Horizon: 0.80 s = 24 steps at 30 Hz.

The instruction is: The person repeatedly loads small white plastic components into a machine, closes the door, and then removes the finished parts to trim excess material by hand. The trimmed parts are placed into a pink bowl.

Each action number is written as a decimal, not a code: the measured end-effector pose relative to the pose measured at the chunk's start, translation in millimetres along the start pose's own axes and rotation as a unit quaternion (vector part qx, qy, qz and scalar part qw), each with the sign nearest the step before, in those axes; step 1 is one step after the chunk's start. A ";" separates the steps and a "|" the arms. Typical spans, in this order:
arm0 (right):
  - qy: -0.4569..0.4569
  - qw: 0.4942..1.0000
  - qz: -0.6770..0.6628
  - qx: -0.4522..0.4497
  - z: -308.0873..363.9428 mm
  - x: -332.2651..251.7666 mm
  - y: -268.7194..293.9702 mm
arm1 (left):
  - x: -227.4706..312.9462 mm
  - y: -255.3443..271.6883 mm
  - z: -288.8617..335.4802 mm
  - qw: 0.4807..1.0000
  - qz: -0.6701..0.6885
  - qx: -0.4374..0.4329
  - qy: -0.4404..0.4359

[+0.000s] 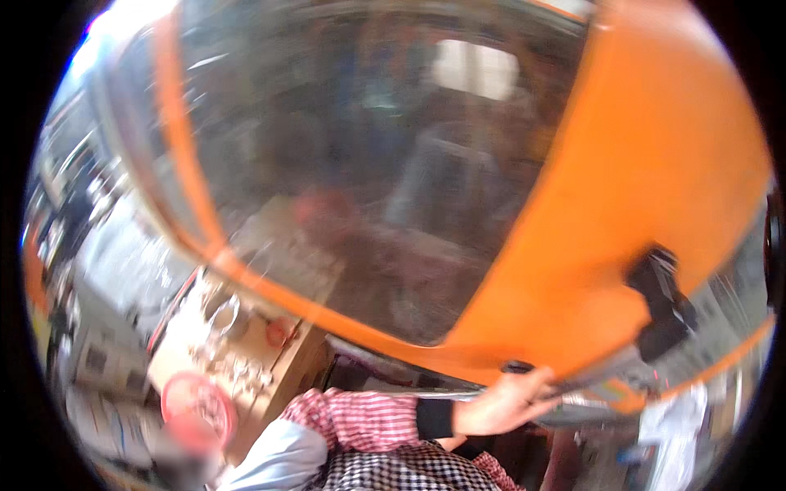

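Note:
A large orange machine door (655, 155) with a dark, reflective window (368, 180) fills most of the view. My left hand (503, 403), in a red checked sleeve with a black cuff, reaches right along the door's lower edge. Its fingers look stretched out and slightly apart, close to a small black knob (516, 367); whether they touch the edge is blurred. Of my right hand (449, 443) only a bit of skin shows below my left forearm; its fingers are hidden. A black handle-like fitting (663, 303) juts from the door's right side.
On the left, a light-brown work surface (274, 352) carries several small pale pieces and a round clear container (228, 317). A pink basin (196, 405) sits at its near end. White plastic (675, 425) hangs at the lower right.

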State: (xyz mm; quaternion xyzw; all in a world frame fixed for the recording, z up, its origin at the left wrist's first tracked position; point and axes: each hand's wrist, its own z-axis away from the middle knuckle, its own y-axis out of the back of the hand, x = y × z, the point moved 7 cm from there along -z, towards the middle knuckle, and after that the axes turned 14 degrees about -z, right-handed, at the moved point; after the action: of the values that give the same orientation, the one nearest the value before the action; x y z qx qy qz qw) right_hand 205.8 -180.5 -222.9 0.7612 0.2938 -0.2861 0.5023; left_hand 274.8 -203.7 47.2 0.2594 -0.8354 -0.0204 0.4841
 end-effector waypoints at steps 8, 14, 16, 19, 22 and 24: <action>0.024 0.989 -0.027 -0.147 24.7 5.0 -0.4 | 24.7 -39.9 -14.5 0.998 0.004 0.001 -0.064; 0.079 0.973 -0.054 -0.209 -2.5 -27.4 -24.0 | 45.7 -30.5 -2.8 0.948 -0.096 0.143 -0.268; 0.109 0.964 -0.079 -0.229 -25.8 -54.1 -44.8 | 73.2 14.7 32.3 0.931 -0.213 0.183 -0.235; 0.072 0.932 -0.172 -0.310 -72.1 -107.7 -106.5 | 53.5 74.7 93.0 0.933 -0.277 0.187 -0.135; 0.094 0.933 -0.212 -0.276 -119.6 -134.7 -174.8 | -4.5 156.8 230.1 0.909 -0.337 0.191 0.154; 0.091 0.953 -0.164 -0.236 -158.8 -140.2 -229.5 | 24.4 197.4 326.7 0.800 -0.313 0.446 0.250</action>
State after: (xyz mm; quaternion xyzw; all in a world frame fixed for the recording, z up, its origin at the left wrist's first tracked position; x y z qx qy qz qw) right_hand -33.6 19.3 -204.8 0.5847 0.5184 -0.2167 0.5852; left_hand -84.2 -115.0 -50.3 0.6901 -0.4756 0.2696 0.4742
